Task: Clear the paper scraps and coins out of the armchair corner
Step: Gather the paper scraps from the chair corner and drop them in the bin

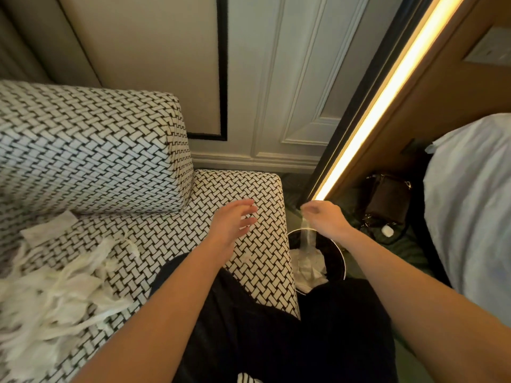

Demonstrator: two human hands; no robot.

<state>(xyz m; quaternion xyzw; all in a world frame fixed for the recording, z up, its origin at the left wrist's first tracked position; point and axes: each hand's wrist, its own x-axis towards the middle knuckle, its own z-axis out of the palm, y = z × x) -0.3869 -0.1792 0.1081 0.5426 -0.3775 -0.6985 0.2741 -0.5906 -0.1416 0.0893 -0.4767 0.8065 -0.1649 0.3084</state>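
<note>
Torn white paper scraps (63, 286) lie heaped on the black-and-white woven armchair seat (171, 233) at the left, with a flat white piece (49, 228) against the back cushion. One small scrap (244, 257) lies on the seat edge near my left wrist. My left hand (235, 222) hovers over the seat's right side with relaxed fingers and holds nothing. My right hand (323, 219) is above a black round bin (343, 261); a blurred paper strip (308, 239) hangs from its curled fingertips into the bin. Crumpled paper (307, 268) sits inside. No coins show.
The bin stands on dark carpet between the armchair and a bed with white sheets (470, 203). A brown bag (387, 200) lies on the floor beside the bed. A glowing light strip (387, 92) and panelled wall (290, 78) are behind. My dark-clothed legs fill the bottom centre.
</note>
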